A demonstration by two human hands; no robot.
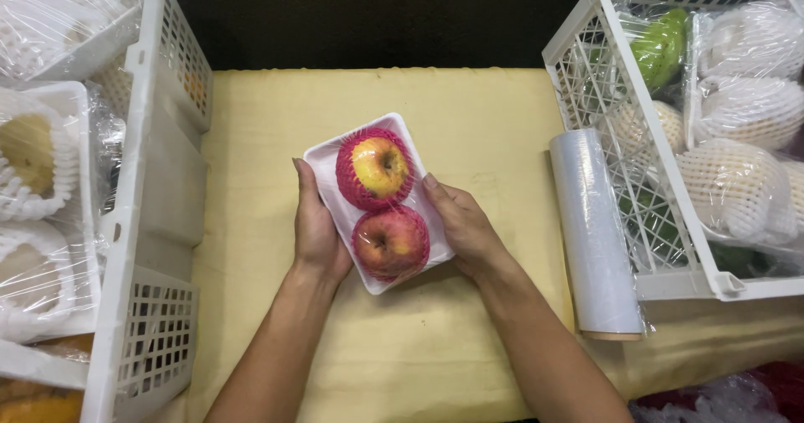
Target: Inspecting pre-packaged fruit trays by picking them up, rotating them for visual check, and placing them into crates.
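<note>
A white foam tray [328,165] lies at the middle of the yellow table, covered in clear film. In it sit two red-yellow apples in pink foam nets, one at the far end [377,168] and one at the near end [390,242]. My left hand [316,230] grips the tray's left edge, thumb along the rim. Against the tray's right edge my right hand [465,226] holds on, fingers tucked under it.
A roll of clear cling film [595,234] lies right of the tray. A white plastic crate [636,147] at the right holds wrapped fruit in white nets. Another white crate [155,222] at the left holds wrapped fruit trays. The yellow table [469,130] ends at a dark background.
</note>
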